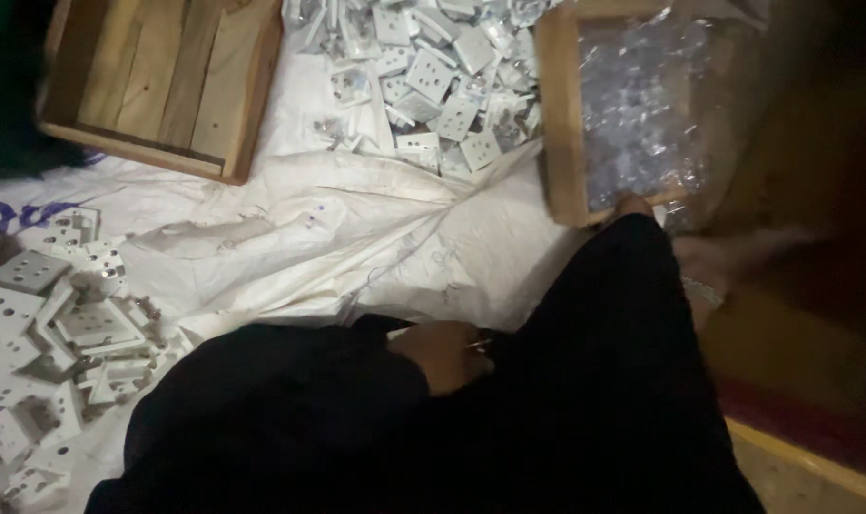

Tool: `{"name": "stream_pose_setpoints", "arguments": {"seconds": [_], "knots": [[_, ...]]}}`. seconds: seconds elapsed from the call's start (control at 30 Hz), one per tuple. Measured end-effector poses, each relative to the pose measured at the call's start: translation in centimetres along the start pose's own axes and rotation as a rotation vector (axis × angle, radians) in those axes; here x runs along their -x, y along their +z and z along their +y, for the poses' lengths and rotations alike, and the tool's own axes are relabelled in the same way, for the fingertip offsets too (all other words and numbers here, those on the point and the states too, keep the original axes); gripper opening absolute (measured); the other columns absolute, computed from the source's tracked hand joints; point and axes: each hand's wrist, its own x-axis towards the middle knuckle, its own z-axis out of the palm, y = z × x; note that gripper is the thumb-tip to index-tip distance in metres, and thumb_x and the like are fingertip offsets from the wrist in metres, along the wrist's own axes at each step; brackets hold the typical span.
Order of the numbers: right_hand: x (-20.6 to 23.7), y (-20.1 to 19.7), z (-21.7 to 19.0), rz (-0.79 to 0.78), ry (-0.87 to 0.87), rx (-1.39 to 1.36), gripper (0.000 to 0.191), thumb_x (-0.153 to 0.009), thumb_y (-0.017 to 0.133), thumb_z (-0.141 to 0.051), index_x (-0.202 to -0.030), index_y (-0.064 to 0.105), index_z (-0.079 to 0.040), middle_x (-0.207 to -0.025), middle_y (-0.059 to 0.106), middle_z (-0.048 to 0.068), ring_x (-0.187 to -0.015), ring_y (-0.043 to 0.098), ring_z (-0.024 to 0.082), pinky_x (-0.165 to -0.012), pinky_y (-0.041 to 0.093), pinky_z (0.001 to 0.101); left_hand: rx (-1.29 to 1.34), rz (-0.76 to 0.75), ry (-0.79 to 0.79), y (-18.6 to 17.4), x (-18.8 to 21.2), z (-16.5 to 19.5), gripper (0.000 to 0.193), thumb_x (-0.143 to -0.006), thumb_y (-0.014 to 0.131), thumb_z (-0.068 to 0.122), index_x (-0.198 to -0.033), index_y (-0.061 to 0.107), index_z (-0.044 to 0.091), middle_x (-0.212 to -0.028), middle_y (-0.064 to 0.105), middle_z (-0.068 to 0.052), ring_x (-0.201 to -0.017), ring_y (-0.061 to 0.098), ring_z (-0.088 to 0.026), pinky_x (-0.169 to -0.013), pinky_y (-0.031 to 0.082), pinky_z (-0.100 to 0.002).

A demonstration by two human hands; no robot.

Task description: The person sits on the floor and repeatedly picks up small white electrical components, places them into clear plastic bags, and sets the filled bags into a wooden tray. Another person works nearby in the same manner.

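fingers of left hand curled against black garment.

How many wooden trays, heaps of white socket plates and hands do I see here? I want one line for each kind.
Wooden trays: 2, an empty tray at upper left and a tray holding clear plastic bits at upper right
Heaps of white socket plates: 2, a top heap and a left heap
Hands: 2, the left hand and the right hand
Total: 6
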Motion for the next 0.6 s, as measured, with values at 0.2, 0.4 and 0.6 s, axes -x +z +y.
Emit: {"name": "stream_pose_setpoints", "arguments": {"seconds": [0.2, 0.4, 0.6], "knots": [[-1.7, 1.4, 0.5, 0.04, -0.036, 0.086, 0.073, -0.101, 0.069, -0.041, -0.15, 0.035, 0.0, -0.15, 0.042, 0.024, -0.136, 0.044, 0.037, -0.115, 0.034, 0.0414, 0.052, -0.072, -0.017, -0.2, -0.2, 0.0, 0.051, -0.089, 0.065, 0.046, -0.123, 0.068, 0.008, -0.117, 0.071, -0.019, -0.111, 0.068, -0.035, -0.095, 0.053, -0.045], [-2.5, -0.1, 1.0, 0.071, -0.106, 0.19, 0.07, -0.101, 0.072, -0.042, -0.147, 0.042, 0.001, -0.146, 0.049, 0.025, -0.132, 0.051, 0.038, -0.113, 0.04, 0.0422, 0.017, -0.024, 0.038, -0.3, 0.5, 0.4, 0.055, -0.089, 0.066, 0.047, -0.13, 0.064, 0.01, -0.125, 0.067, -0.018, -0.117, 0.063, -0.036, -0.098, 0.05, -0.047], [-2.8, -2.9, -1.8, 0.147, -0.281, 0.36, 0.07, -0.099, 0.077, -0.041, -0.144, 0.046, 0.003, -0.143, 0.052, 0.029, -0.129, 0.053, 0.043, -0.11, 0.041, 0.0464, -0.001, -0.063, 0.034, -0.5, 1.0, 0.9, 0.052, -0.091, 0.064, 0.045, -0.128, 0.065, 0.009, -0.125, 0.069, -0.017, -0.116, 0.066, -0.035, -0.096, 0.053, -0.046]]}}
